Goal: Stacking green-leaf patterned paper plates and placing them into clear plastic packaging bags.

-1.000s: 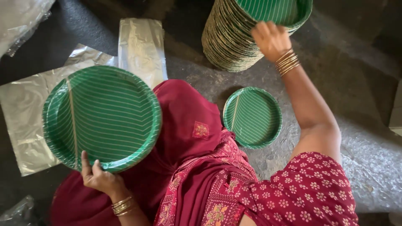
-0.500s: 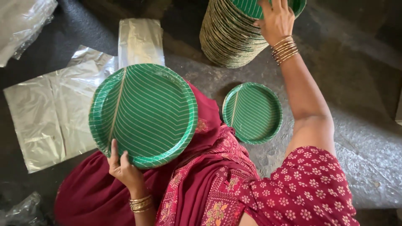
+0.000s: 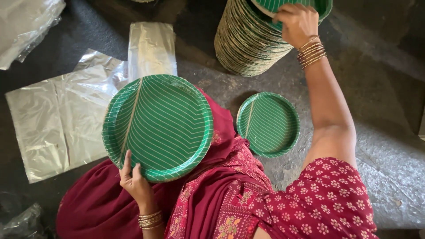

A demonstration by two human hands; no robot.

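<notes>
Left hand [image 3: 135, 181]: grip pinches the near rim of a large green striped plate [image 3: 158, 126], held tilted over the lap, above the red cloth [image 3: 97, 203]. Right hand [image 3: 297, 22]: arm stretched to the far side, fingers curled and pressed on the top plate [image 3: 283, 5] of a tall plate stack [image 3: 248, 44] on the floor [image 3: 380, 88]. A smaller green plate [image 3: 268, 124] lies flat on the floor between lap and stack. Clear plastic bags [image 3: 57, 119] spread on the floor at the left side, just beside the held plate.

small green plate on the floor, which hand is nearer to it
Left. The left hand holds a big plate just beside the small plate; the right hand is up on the stack.
</notes>
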